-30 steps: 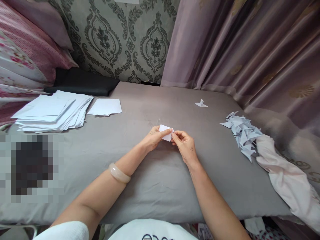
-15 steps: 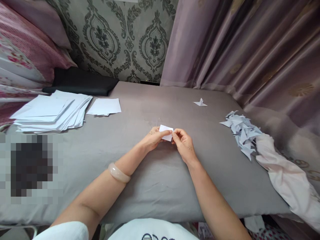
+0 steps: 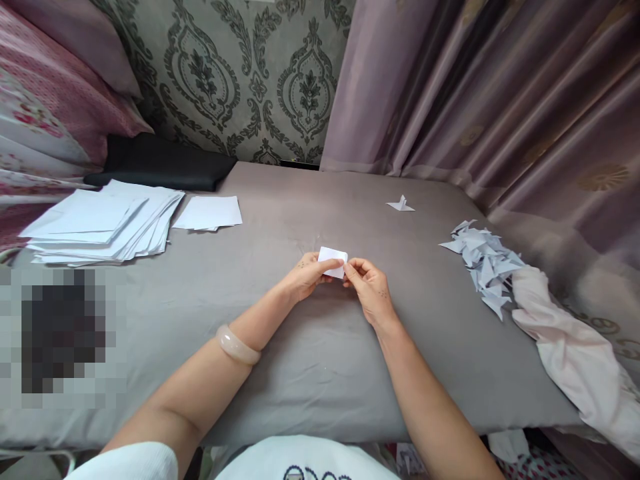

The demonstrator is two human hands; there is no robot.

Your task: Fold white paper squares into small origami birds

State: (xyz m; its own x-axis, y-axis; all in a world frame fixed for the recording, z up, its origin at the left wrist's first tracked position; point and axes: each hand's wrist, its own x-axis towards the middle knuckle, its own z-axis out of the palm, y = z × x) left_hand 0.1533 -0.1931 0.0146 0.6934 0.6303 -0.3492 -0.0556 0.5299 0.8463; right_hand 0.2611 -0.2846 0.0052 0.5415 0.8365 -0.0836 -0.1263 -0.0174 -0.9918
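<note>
A small folded piece of white paper (image 3: 331, 255) is held above the middle of the grey-covered table (image 3: 300, 360). My left hand (image 3: 307, 275) grips it from the left, thumb laid across its face and fingers behind. At its right edge, my right hand (image 3: 367, 283) pinches the paper between thumb and fingertips. The fingers behind the paper are partly hidden. A pale bangle (image 3: 237, 345) circles my left wrist.
To the left lie a large stack of white paper (image 3: 100, 223) and a smaller pile of sheets (image 3: 210, 212). One folded paper bird (image 3: 401, 204) stands at the back right. Beside a pale cloth (image 3: 555, 327) is a heap of folded paper shapes (image 3: 485, 260). Black fabric (image 3: 165, 162) lies behind.
The folded paper has tilted slightly between my fingers and its right edge shows more squarely. Both hands keep nearly the same place and grip.
</note>
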